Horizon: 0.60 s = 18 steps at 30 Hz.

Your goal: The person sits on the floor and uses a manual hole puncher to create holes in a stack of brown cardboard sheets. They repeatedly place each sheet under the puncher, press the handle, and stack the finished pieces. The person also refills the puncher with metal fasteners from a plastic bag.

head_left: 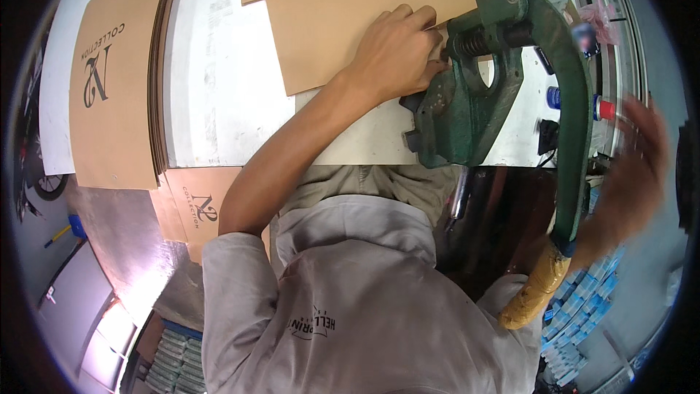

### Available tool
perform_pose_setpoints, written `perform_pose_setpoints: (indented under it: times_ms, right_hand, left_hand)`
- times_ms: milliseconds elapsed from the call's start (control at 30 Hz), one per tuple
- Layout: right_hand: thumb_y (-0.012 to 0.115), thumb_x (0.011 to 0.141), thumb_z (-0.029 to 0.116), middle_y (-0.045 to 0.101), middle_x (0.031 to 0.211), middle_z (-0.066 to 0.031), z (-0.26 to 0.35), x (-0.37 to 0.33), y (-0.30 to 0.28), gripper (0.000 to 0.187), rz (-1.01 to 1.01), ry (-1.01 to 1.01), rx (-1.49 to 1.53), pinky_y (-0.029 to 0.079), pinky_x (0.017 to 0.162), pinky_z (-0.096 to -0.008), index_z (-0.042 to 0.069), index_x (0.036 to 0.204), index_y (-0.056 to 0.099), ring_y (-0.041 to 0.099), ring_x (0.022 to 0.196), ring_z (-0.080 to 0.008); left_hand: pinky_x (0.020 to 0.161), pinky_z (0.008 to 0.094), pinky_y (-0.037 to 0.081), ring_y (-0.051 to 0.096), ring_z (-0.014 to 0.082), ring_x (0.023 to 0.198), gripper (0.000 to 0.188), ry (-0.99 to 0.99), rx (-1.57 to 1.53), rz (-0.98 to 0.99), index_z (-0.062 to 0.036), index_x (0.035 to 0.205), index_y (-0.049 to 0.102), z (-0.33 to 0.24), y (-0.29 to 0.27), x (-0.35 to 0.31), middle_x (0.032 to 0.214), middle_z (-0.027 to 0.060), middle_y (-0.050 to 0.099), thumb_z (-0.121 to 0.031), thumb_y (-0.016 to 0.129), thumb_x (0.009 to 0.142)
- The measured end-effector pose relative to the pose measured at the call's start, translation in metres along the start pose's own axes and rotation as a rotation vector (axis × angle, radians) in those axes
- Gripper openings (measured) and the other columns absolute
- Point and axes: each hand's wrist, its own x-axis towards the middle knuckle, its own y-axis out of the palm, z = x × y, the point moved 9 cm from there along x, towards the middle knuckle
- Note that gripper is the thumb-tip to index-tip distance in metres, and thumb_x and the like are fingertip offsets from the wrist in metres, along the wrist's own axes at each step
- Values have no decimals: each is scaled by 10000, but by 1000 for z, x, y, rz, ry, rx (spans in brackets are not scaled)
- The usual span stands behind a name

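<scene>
Your left arm reaches from the lower left up across the near edge of the worktop [226, 95], elbow bent, forearm slanting away from you and to the right. Your left hand [397, 55] lies back upward over the right part of a brown cardboard sheet [313, 36], right beside the green press [459, 120]. Its fingers are curled and the thumb reaches toward the press; the fingertips are hidden, so you can't tell whether they pinch the sheet or only steady it.

Your right hand [645, 131] is raised at the far right, beyond the lever [582, 102], near a blue container [554, 97] with a red end. It is blurred, so how far its fingers are closed can't be told, but it is clear of the yellow grip [536, 288].

The sheet lies flat on the worktop, one corner pointing toward you, its left edge running away from you; the upper border cuts it off, so its full long axis can't be judged. The press stands at the near edge, its lever curving over to the right and back, the grip pointing toward you and slightly left.
</scene>
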Motion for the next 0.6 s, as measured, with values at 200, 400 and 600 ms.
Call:
perform_pose_setpoints:
  times_ms: [200, 400, 600]
  right_hand:
    - [572, 972, 587, 527, 1533, -156, 77, -86, 99, 621, 378, -690, -554, 118, 1198, -675, 181, 1441, 606, 409, 1470, -385]
    - [591, 934, 617, 523, 1492, -261, 91, -54, 25, 748, 477, -513, 279, 249, 1207, -599, 56, 1428, 566, 419, 1451, -451]
    - [670, 877, 19, 676, 1257, -161, -89, 1, 47, 478, 35, 83, -82, 538, 923, -333, 21, 1352, 612, 674, 1045, -232]
  left_hand:
    - [845, 426, 526, 613, 306, 959, 300, -7, 26, 57, -26, 987, 765, -8, 2, 6, 1062, 82, 637, -242, 822, 788]
    - [884, 420, 514, 606, 309, 1046, 285, 82, 144, 36, -95, 1089, 769, -4, -6, -9, 1138, 85, 635, -181, 779, 817]
    - [1073, 479, 434, 553, 302, 1207, 342, 65, 319, 118, -163, 1228, 752, 18, 7, -3, 1345, 86, 591, -164, 691, 891]
